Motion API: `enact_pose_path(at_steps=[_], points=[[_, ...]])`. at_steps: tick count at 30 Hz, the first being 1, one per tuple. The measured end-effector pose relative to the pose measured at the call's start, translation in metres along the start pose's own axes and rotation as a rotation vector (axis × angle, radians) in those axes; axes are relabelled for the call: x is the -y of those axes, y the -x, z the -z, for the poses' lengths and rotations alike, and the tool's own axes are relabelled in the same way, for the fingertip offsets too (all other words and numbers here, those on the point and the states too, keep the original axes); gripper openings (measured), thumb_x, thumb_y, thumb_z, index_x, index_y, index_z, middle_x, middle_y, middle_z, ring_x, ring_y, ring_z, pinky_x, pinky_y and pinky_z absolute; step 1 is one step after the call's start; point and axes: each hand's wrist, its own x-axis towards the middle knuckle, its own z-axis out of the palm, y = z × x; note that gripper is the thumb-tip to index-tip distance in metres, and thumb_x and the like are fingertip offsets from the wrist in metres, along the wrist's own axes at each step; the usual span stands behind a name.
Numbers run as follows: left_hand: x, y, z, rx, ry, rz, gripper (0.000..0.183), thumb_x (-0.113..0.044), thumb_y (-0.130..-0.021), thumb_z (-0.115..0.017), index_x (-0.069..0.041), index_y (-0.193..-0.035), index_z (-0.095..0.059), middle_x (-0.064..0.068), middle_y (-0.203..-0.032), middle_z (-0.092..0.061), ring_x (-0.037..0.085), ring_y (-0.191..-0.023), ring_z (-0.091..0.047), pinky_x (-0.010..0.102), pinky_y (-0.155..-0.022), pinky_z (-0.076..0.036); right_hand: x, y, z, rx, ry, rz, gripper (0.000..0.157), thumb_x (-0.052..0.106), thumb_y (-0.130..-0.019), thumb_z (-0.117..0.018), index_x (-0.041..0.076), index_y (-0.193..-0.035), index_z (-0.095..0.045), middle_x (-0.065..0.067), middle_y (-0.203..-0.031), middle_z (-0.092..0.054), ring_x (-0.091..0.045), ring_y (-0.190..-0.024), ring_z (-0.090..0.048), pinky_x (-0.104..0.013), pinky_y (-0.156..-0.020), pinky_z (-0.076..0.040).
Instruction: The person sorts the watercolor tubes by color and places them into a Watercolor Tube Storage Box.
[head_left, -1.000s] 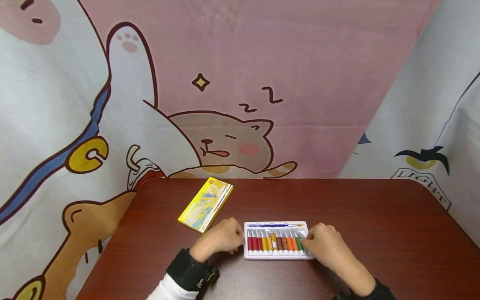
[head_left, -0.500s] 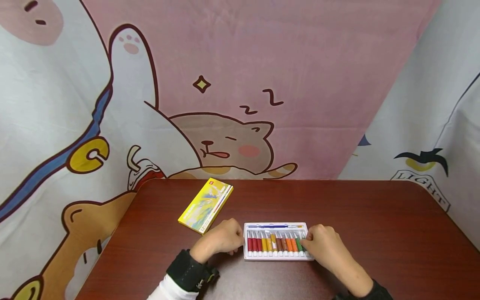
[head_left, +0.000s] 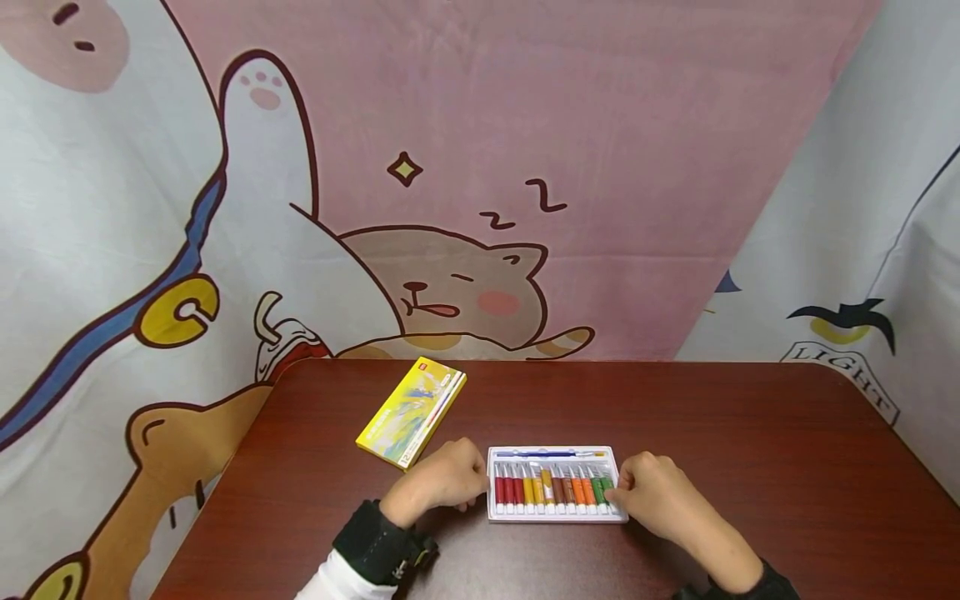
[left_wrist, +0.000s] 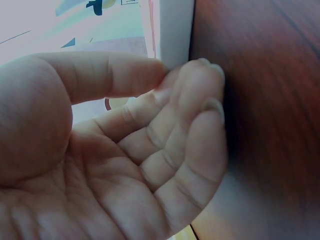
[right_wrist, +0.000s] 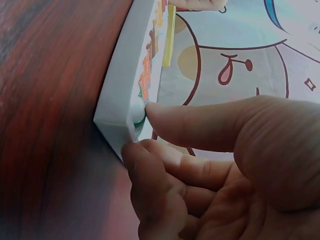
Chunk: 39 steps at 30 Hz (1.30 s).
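A white tray (head_left: 557, 520) of paint tubes lies on the table between my two hands, with a blue-handled paintbrush (head_left: 536, 454) along its far side. The tubes run from red through yellow, brown and orange to green tubes (head_left: 597, 492) at the right end. At the tray's left end, my left hand (head_left: 446, 477) pinches the edge between thumb and curled fingers. My right hand (head_left: 654, 497) holds the right end: in the right wrist view, the thumb is over the end tube's white cap (right_wrist: 137, 109) and fingertips touch the outer wall (right_wrist: 116, 82).
A yellow paint box (head_left: 412, 410) lies slantwise behind my left hand. The dark red-brown table (head_left: 720, 408) extends beyond the tray, and a printed cartoon cloth (head_left: 637, 167) hangs behind its far edge.
My right thumb has slid slightly toward the near right corner of the tray, showing more of the last green tube. The left hand and the yellow box have stayed in place.
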Motion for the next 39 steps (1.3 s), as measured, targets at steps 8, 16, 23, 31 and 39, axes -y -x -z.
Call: enact_pose_path(at_steps=[8,16,23,31,39], points=[[-0.0002,-0.0001,0.0001,0.003,0.002,0.005,0.024,-0.011,-0.08,-0.058,-0.01,-0.056,-0.063,-0.004,-0.043,-0.051,0.016,-0.043,-0.057,0.025,-0.037,-0.04,-0.0035,-0.001,-0.002,-0.001,-0.006,0.012,0.035,0.02,-0.072,-0.077,0.017,-0.052,-0.049,0.007,-0.05,-0.046,-0.012,-0.048,-0.04,-0.03,-0.047,-0.036],[0.0001,0.0008,0.0007,0.001,0.005,0.0,0.024,-0.011,-0.08,-0.058,-0.01,-0.056,-0.063,-0.004,-0.043,-0.051,0.016,-0.043,-0.057,0.025,-0.037,-0.04,-0.003,-0.0033,-0.0026,0.006,-0.015,-0.003,0.034,0.018,-0.072,-0.078,0.017,-0.053,-0.05,0.006,-0.05,-0.046,-0.012,-0.05,-0.041,-0.03,-0.046,-0.035],[0.0016,-0.0003,0.0002,-0.007,-0.006,-0.006,0.024,-0.011,-0.079,-0.058,-0.011,-0.056,-0.063,-0.004,-0.044,-0.051,0.015,-0.041,-0.055,0.024,-0.036,-0.04,-0.0024,-0.0038,-0.0034,0.001,-0.014,-0.006,0.032,0.017,-0.07,-0.079,0.016,-0.055,-0.051,0.005,-0.052,-0.049,-0.013,-0.052,-0.043,-0.031,-0.049,-0.037],[0.0011,-0.0006,0.0003,-0.003,-0.005,-0.007,0.024,-0.011,-0.08,-0.058,-0.011,-0.056,-0.063,-0.004,-0.045,-0.052,0.013,-0.04,-0.054,0.025,-0.036,-0.04,-0.0073,-0.0064,-0.0032,0.038,-0.065,-0.005,0.031,0.016,-0.07,-0.08,0.014,-0.056,-0.052,0.004,-0.049,-0.049,-0.01,-0.045,-0.044,-0.027,-0.042,-0.038],[-0.0002,-0.0004,0.0007,-0.003,-0.006,-0.007,0.025,-0.012,-0.08,-0.058,-0.011,-0.055,-0.062,-0.003,-0.045,-0.052,0.013,-0.04,-0.053,0.024,-0.036,-0.039,-0.0089,-0.0069,0.0024,0.046,-0.077,-0.026,0.032,0.019,-0.082,-0.071,0.014,-0.057,-0.051,0.004,-0.049,-0.048,-0.01,-0.044,-0.044,-0.026,-0.041,-0.036]])
